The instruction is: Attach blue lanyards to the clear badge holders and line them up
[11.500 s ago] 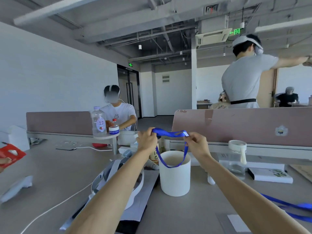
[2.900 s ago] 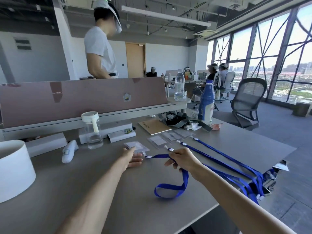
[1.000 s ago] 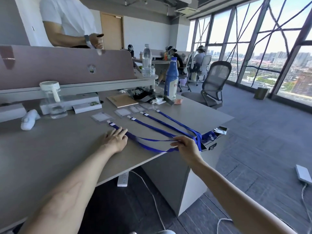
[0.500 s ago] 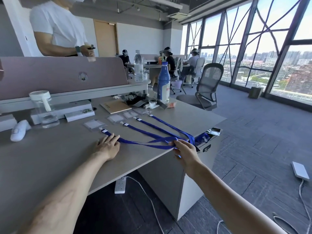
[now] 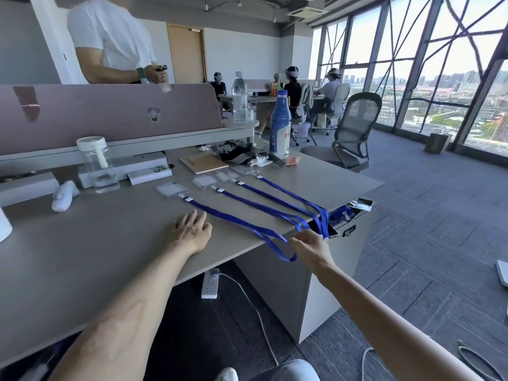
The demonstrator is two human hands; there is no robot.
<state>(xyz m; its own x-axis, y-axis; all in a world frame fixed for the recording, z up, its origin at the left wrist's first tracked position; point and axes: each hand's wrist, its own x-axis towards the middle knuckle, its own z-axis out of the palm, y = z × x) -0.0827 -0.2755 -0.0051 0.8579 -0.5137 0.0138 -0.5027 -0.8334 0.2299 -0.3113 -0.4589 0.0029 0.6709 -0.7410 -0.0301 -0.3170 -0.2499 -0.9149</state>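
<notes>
1. Reference: the desk (image 5: 82,243); all positions are given against it
2. Four blue straps lie on the desk top, fanned from its middle toward its right front corner: nearest lanyard (image 5: 233,220), second lanyard (image 5: 258,206), third lanyard (image 5: 275,198), fourth lanyard (image 5: 291,194)
3. Each strap's clip end meets a clear holder. The holders form a row across the middle of the desk: nearest badge holder (image 5: 170,189), then the other badge holders (image 5: 204,181) stepping toward the desk's back right
4. The loop ends converge at the right front corner. The loop of the nearest lanyard hangs below the desk's front edge
5. Left hand (image 5: 189,232): palm down on the desk top near the front edge, fingers straight and slightly spread, holding nothing. It lies just beside the nearest lanyard; whether it touches the strap cannot be told
6. Right hand (image 5: 310,243): just off the front edge by the right corner, fingers curled in on the loop end of the nearest lanyard in a fingertip pinch
7. Toward the back of the desk: blue bottle (image 5: 280,127) at the right, brown notebook (image 5: 203,162) beside it, clear tumbler (image 5: 96,163) at the left
8. Behind the desk stands a divider (image 5: 110,108); a power strip (image 5: 210,283) lies on the floor under the desk
</notes>
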